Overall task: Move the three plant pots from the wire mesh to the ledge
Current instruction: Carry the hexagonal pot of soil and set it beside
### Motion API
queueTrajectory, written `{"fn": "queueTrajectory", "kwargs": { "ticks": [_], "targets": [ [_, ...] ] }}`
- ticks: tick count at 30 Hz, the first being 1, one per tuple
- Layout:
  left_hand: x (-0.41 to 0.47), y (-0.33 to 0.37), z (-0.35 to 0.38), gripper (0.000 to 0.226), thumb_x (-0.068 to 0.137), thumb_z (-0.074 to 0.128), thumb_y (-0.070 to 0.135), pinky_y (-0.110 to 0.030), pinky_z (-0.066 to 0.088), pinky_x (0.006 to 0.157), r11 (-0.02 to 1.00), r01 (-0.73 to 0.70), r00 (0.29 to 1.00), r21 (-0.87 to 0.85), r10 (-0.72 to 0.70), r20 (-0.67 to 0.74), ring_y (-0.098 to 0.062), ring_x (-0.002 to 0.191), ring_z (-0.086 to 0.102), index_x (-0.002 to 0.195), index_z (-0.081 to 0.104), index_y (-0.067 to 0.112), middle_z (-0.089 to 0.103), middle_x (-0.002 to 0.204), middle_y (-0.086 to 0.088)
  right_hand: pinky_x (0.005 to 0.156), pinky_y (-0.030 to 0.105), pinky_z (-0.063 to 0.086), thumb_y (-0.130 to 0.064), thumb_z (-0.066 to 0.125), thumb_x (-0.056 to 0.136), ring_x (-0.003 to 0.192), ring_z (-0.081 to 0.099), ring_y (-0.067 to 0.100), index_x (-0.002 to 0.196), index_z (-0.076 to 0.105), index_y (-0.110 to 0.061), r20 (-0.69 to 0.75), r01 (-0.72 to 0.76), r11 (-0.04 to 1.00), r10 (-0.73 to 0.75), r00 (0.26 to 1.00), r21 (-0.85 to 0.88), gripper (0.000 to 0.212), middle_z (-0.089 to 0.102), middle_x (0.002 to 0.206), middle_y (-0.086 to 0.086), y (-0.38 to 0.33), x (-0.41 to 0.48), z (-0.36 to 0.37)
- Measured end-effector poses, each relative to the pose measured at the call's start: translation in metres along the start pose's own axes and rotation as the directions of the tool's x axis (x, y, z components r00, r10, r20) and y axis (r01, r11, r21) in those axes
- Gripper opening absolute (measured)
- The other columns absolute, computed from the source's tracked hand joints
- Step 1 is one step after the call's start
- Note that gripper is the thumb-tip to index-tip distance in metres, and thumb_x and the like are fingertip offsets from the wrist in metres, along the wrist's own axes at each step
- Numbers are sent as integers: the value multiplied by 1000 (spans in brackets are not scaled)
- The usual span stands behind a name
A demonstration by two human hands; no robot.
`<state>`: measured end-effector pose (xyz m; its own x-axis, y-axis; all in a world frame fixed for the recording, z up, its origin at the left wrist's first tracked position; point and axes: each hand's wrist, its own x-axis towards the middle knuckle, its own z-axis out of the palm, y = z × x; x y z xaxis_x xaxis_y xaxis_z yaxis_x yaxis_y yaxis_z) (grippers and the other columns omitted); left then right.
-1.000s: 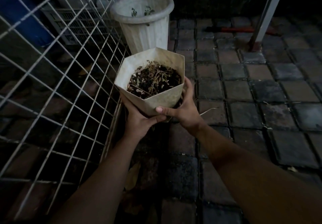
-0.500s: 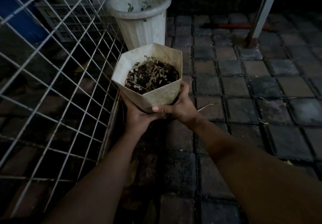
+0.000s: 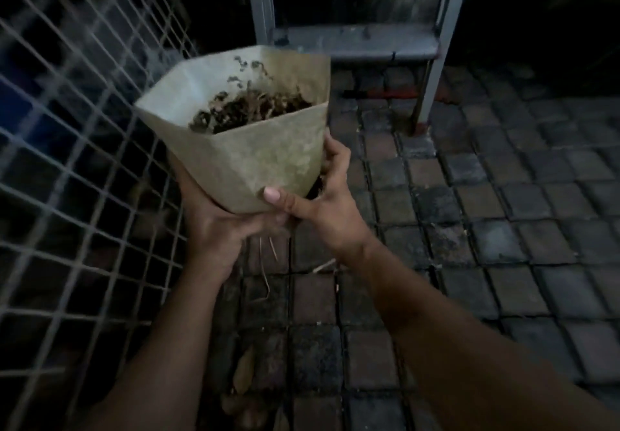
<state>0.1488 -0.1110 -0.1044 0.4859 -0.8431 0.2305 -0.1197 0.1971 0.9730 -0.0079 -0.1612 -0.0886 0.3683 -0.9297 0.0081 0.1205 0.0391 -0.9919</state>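
Observation:
I hold a pale, angular plant pot (image 3: 265, 158) in the air in the middle of the view. It carries dark soil and dry stems and tilts slightly away from me. My left hand (image 3: 218, 229) cups its base from below. My right hand (image 3: 322, 202) grips its lower right side, thumb across the front. The wire mesh (image 3: 77, 162) slopes along the left side. No other pot shows in this frame.
A grey metal frame with a flat crossbar (image 3: 355, 44) and legs stands just beyond the pot. A red-handled tool (image 3: 382, 94) lies on the dark paving stones (image 3: 503, 229) under it. Dry leaves lie on the ground near my forearms.
Both hands have raised the pot higher and toward the metal frame. The view has swung up, and the round white ribbed pot behind it has gone out of sight.

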Motion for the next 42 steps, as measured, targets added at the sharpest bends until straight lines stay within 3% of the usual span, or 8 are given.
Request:
{"fn": "queueTrajectory", "kwargs": {
  "ticks": [7, 14, 18, 23, 28, 33, 38, 42],
  "targets": [
    [58, 273, 0, 141, 44, 102, 15, -43, 64, 86, 1000, 18, 992, -24, -15, 128, -21, 131, 65, 160, 23, 23, 60, 146, -1, 115, 47, 48, -53, 91, 67, 148, 40, 23, 156, 24, -37, -21, 112, 994, -112, 994, 7, 113, 34, 159, 7, -263, -13, 15],
    [90, 603, -10, 128, 45, 100, 29, -50, 56, 106, 996, -82, 982, 25, 76, 172, -10, 141, 53, 149, 27, 47, 49, 152, 15, 113, 42, 50, -24, 84, 78, 148, 42, 25, 154, 30, -41, -73, 181, 982, -177, 981, 49, 95, 31, 165, 7, -576, -65, 61],
    [81, 730, -21, 107, 40, 97, 66, -14, 57, 90, 995, -101, 980, -4, 100, 170, 13, 122, 61, 131, 46, 41, 62, 123, 46, 117, 55, 42, -23, 86, 78, 152, 37, 24, 160, 24, -35, -78, 267, 963, -263, 962, 40, 104, 34, 165, 5, -695, -100, 83],
    [65, 813, -13, 144, 45, 105, 38, -39, 61, 95, 968, -235, 968, -86, 241, 71, -21, 140, 57, 163, 22, 37, 51, 157, 4, 111, 36, 50, -41, 90, 75, 147, 44, 11, 157, 28, -46, -21, 358, 933, -358, 934, 33, 103, 40, 162, -9, -777, -121, 80],
    [26, 856, 4, 146, 44, 105, 39, -33, 64, 87, 942, -333, 935, -32, 326, -138, -10, 133, 62, 162, 19, 43, 56, 150, 16, 112, 49, 50, -14, 90, 77, 146, 44, 8, 157, 27, -35, 207, 399, 914, -406, 890, 74, 104, 38, 161, -5, -818, -127, 62],
    [-17, 899, -16, 146, 44, 103, 20, -30, 65, 80, 939, -338, 892, 60, 340, -297, -13, 127, 67, 162, 20, 44, 60, 148, 12, 106, 34, 54, -59, 95, 57, 142, 49, 6, 151, 33, -47, 372, 323, 928, -370, 851, 185, 113, 47, 155, -15, -850, -143, 91],
    [-96, 935, -74, 146, 46, 104, 27, -40, 62, 96, 934, -262, 784, 241, 352, -511, -15, 139, 57, 158, 16, 58, 44, 162, 9, 98, 28, 58, -62, 93, 60, 139, 50, -1, 142, 39, -66, 564, 317, 912, -410, 717, 260, 98, 50, 148, -32, -852, -182, 156],
    [-182, 960, -129, 132, 61, 94, 29, -17, 58, 91, 920, -210, 689, 332, 380, -617, 16, 133, 50, 154, 8, 66, 37, 151, 48, 98, 32, 58, -63, 91, 62, 139, 53, 7, 144, 40, -61, 700, 239, 911, -410, 585, 335, 96, 50, 153, -20, -844, -245, 227]
  ]
}}
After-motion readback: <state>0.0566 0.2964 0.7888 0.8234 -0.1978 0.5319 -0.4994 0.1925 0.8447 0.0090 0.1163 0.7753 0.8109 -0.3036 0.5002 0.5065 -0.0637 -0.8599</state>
